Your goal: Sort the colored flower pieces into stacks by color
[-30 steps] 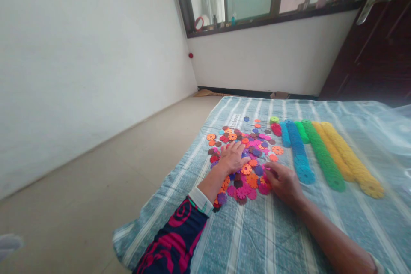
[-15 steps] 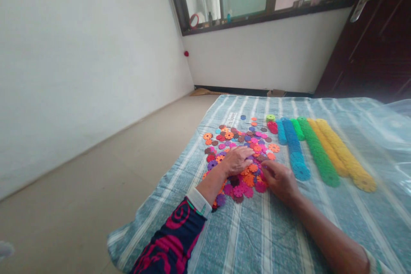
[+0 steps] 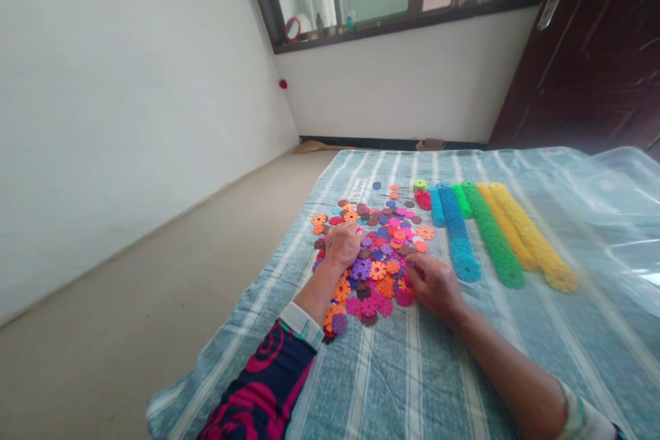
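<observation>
A loose pile of flower-shaped plastic discs in orange, pink, purple, red, brown and blue lies spread on the striped cloth. My left hand rests over the pile's left side, fingers curled down among the discs. Whatever its fingertips hold is hidden. At the pile's right edge is my right hand, thumb and fingers pinched together near pink discs; I cannot make out what is between them. Right of it, discs overlap in rows by colour: a blue row, a green row and yellow rows.
Behind the rows sit short red and light green groups of discs. A clear plastic container stands at the right. Printed lettering shows beyond the pile. A wall and a dark door bound the room.
My left hand has moved left and back across the pile, and its fingers have curled in, uncovering purple and orange discs. My right hand stays pinched at the pile's edge. The view has shifted slightly.
</observation>
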`<state>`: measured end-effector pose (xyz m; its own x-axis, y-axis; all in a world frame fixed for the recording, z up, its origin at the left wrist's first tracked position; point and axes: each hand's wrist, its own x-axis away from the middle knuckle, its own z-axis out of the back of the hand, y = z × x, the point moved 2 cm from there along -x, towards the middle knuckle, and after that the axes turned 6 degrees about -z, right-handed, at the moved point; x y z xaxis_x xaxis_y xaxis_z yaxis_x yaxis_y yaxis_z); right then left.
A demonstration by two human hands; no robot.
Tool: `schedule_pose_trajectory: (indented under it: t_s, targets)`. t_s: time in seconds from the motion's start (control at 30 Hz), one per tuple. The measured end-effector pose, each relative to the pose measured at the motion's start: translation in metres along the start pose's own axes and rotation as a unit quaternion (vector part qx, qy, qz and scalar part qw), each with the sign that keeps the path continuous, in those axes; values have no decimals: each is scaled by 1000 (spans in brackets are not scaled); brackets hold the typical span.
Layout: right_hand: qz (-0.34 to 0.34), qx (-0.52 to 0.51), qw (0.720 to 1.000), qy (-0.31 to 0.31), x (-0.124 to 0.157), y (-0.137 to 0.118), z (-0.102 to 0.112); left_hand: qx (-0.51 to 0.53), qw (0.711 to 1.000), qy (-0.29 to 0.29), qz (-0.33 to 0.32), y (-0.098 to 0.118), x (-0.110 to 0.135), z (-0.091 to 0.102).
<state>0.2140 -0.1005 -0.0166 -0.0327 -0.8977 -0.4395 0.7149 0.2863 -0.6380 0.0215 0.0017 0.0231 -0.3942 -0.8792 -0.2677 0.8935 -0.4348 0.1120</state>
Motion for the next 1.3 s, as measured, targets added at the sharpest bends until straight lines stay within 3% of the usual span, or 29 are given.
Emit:
schedule_pose_trajectory:
  t_s: [0.43, 0.73, 1.0, 1.3]
  targets:
    - [-8, -1, 1000, 1, -1, 0, -2, 55, 998, 30, 2, -11, -21, -17]
    - [-11, 8, 1000, 11, -1, -2, -1, 64, 996, 55, 13, -6, -13, -10]
    - [6, -1, 1000, 3, -3, 0, -2, 94, 991, 91, 41, -14, -12, -10]
    - [73, 49, 994, 61, -2, -13, 2, 120, 973, 196, -11, -19, -16, 13]
